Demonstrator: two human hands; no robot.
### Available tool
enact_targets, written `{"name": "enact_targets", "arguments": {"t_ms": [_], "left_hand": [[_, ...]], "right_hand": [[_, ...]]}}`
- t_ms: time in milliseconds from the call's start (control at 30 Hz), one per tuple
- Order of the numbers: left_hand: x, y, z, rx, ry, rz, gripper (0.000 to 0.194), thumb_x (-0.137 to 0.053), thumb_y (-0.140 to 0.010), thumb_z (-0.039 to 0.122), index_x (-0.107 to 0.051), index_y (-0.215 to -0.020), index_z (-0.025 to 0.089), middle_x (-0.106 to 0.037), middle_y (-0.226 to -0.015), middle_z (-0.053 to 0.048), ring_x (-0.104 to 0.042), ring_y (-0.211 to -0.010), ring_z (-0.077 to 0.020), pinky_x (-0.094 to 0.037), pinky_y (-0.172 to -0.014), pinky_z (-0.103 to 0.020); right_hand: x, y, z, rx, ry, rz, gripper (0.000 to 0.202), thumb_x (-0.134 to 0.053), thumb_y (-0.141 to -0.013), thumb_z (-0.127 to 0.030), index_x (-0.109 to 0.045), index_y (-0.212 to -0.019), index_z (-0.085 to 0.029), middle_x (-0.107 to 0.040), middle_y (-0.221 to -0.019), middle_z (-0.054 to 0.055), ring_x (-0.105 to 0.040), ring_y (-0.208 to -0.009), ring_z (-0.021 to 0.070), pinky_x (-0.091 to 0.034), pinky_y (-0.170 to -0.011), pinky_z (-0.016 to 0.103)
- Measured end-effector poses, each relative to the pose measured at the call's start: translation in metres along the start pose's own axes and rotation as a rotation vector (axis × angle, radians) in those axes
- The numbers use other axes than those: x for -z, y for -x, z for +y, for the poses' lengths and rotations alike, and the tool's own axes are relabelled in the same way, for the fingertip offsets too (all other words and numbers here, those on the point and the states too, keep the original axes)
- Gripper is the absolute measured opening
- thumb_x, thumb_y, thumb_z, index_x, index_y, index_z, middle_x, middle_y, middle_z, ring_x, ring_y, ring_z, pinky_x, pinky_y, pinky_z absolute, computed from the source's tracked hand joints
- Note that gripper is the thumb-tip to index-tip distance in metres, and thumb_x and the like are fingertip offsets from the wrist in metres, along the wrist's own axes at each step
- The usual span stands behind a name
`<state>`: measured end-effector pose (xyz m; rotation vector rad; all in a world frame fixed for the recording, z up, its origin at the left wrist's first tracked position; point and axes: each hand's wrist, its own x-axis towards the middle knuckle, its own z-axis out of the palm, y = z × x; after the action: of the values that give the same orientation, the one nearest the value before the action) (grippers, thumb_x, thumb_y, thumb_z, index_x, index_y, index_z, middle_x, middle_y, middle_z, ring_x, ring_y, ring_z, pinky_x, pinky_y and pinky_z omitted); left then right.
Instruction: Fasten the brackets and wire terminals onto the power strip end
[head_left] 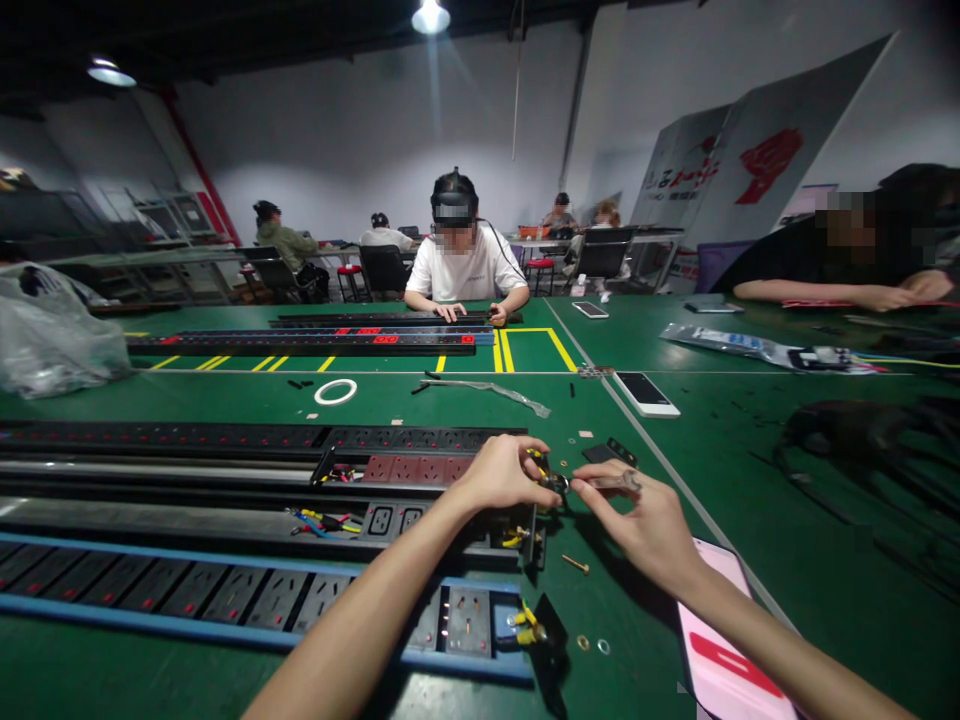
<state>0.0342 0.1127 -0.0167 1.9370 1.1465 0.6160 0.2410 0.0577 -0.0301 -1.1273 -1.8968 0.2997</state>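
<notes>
My left hand (510, 472) reaches over the ends of several long power strips. Its thumb and fingers close around a small black end piece (553, 484) at the end of the strip with brown sockets (405, 469). My right hand (637, 515) meets it from the right, thumb and forefinger pinched at that end piece; what lies between them is too small to make out. Below, the strip with two rounded sockets (381, 519) has yellow wires at its end. Nearest me, a blue-edged power strip (240, 597) ends in yellow-sleeved wires (531, 628) and a tilted black end plate (551, 640).
On the green table lie a brass screw (576, 565), washers (583, 643), a pink-screened phone (731, 640) under my right forearm, and a white phone (646, 394). A white ring (335, 392) lies beyond the strips. Opposite, a co-worker (465, 255) handles other strips.
</notes>
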Motion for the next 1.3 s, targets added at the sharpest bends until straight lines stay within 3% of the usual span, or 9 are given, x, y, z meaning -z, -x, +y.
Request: {"name": "enact_targets", "arguments": {"t_ms": [233,667,800,900,1167,1300], "left_hand": [[-0.001,0.0,-0.001,-0.005,0.002,0.003,0.075,-0.084,-0.054,0.039,-0.067,-0.122,0.013,-0.074,-0.084,-0.005,-0.069,-0.077,-0.0211,-0.05,-0.065,-0.024],[-0.001,0.0,0.0,0.004,0.003,0.009,0.072,-0.083,-0.053,0.033,-0.067,-0.121,0.012,-0.074,-0.084,-0.004,-0.068,-0.076,-0.0197,-0.05,-0.066,-0.024],[-0.001,0.0,0.0,-0.001,0.001,0.014,0.072,-0.083,-0.054,0.034,-0.068,-0.121,0.013,-0.074,-0.084,-0.004,-0.068,-0.077,-0.0203,-0.051,-0.068,-0.025],[0.0,0.0,0.0,0.003,0.01,0.014,0.074,-0.084,-0.053,0.035,-0.067,-0.121,0.012,-0.074,-0.084,-0.004,-0.068,-0.077,-0.0203,-0.05,-0.066,-0.025],[0.0,0.0,0.002,0.009,0.023,-0.002,0.074,-0.085,-0.053,0.037,-0.067,-0.12,0.011,-0.073,-0.082,-0.004,-0.067,-0.074,-0.0194,-0.049,-0.064,-0.024],[0.001,0.002,0.004,0.012,0.039,-0.006,0.069,-0.085,-0.054,0.036,-0.068,-0.117,0.013,-0.072,-0.079,-0.002,-0.065,-0.07,-0.0173,-0.046,-0.061,-0.022]], "right_hand": [[-0.005,0.002,-0.002,0.078,0.038,-0.01,0.017,-0.058,-0.094,-0.033,-0.071,-0.092,-0.021,-0.076,-0.09,0.006,-0.073,-0.08,0.0225,-0.058,-0.072,0.033],[0.004,0.009,0.009,0.474,0.284,-0.215,0.028,-0.045,-0.097,-0.017,-0.069,-0.111,-0.018,-0.076,-0.096,0.012,-0.072,-0.085,0.0217,-0.058,-0.071,0.032],[0.006,0.007,0.009,0.507,0.328,-0.23,0.032,-0.041,-0.097,-0.012,-0.07,-0.11,-0.017,-0.076,-0.092,0.012,-0.072,-0.081,0.0206,-0.058,-0.069,0.03],[0.004,0.003,0.008,0.407,0.181,-0.249,0.025,-0.047,-0.097,-0.02,-0.07,-0.107,-0.019,-0.076,-0.095,0.011,-0.072,-0.084,0.0209,-0.058,-0.072,0.031],[-0.003,-0.02,0.015,-0.059,-0.178,-0.219,0.025,-0.064,-0.088,-0.043,-0.074,-0.093,-0.021,-0.077,-0.088,0.006,-0.072,-0.077,0.0217,-0.057,-0.069,0.032],[-0.012,-0.04,0.022,-0.346,-0.368,-0.262,0.036,-0.066,-0.081,-0.052,-0.072,-0.089,-0.017,-0.069,-0.067,0.001,-0.059,-0.051,0.0142,-0.045,-0.045,0.024]]}}
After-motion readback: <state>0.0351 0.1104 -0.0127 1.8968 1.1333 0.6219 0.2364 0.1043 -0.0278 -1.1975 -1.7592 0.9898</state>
